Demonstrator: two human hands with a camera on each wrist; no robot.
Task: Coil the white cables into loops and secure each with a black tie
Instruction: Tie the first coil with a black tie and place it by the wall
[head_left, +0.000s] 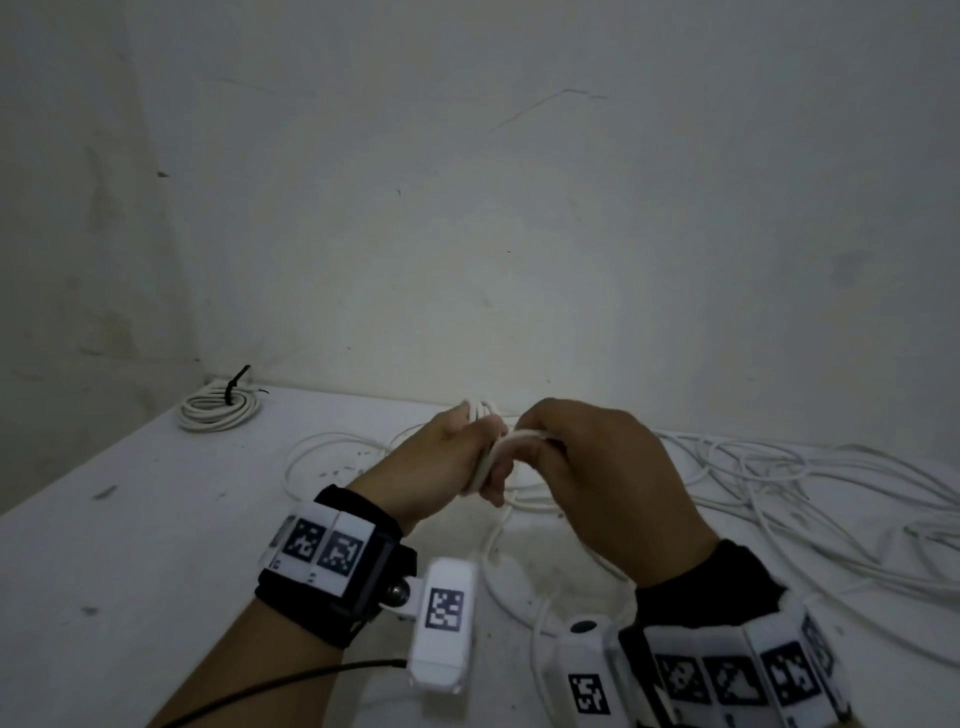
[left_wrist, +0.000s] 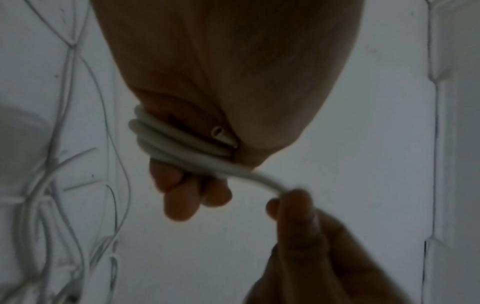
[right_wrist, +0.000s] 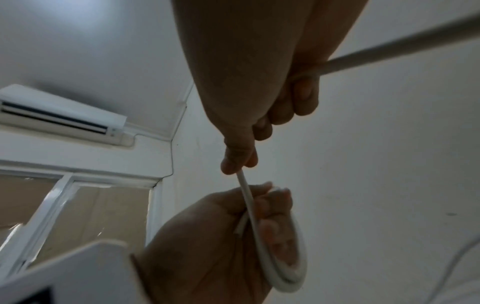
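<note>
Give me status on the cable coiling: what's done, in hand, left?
Done: one tied coil with its black tie lies at the table's far left corner. In hand: the left hand holds a few loops while the right hand feeds cable on. Left: the loose cable on the table, untied.

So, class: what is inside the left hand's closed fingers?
Several turns of white cable wrap through the left hand, with a cut cable end poking out beside the palm. The right hand feeds more cable in. The fingers hide the rest of the loops.
</note>
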